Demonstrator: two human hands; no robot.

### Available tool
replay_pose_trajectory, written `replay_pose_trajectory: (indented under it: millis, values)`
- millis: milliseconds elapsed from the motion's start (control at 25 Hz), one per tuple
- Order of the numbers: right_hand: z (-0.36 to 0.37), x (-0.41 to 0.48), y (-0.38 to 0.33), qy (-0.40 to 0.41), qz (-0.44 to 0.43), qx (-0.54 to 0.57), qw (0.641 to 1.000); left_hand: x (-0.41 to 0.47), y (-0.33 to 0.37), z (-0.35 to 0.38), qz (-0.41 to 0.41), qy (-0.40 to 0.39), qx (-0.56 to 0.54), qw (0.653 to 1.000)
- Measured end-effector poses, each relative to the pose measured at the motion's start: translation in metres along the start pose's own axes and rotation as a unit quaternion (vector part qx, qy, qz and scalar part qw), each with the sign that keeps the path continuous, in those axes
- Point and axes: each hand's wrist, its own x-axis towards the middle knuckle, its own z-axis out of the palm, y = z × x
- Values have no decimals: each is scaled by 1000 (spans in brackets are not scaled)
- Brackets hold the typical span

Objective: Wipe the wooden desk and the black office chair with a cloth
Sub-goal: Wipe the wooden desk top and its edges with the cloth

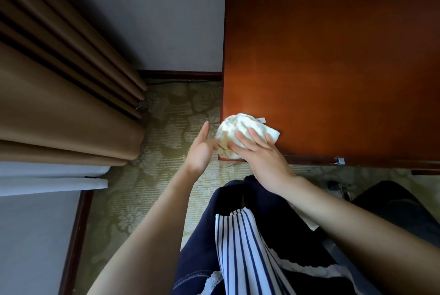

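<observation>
A crumpled white cloth [238,128] lies on the near left corner of the reddish wooden desk [333,56]. My right hand [259,151] presses down on the cloth with straight fingers spread over it. Beside the desk's left edge, my left hand [202,149] is held open with one finger touching the cloth's left side and the thumb pointing up. The black office chair [392,201] shows only as a dark shape at the lower right, partly behind my right forearm.
Brown curtains [59,80] hang at the left over a white sheer. A grey wall and dark wooden skirting [181,74] run behind the patterned carpet [166,128]. A metal drawer handle [338,160] sits on the desk's front edge. My dark trousers and striped apron fill the bottom middle.
</observation>
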Motion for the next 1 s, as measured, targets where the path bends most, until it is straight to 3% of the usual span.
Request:
replay_pose_trajectory:
  millis: [320,520,760,1000]
  values:
    - [0,47,-29,20,0,-24,999,11,9,-6,22,22,32,999]
    - [17,10,2,124,19,54,991,22,31,21,61,23,133,989]
    - [24,-49,70,231,145,43,961,42,54,60,113,-11,258,959]
    - [-2,-72,140,214,324,156,908,58,58,81,146,-15,340,929]
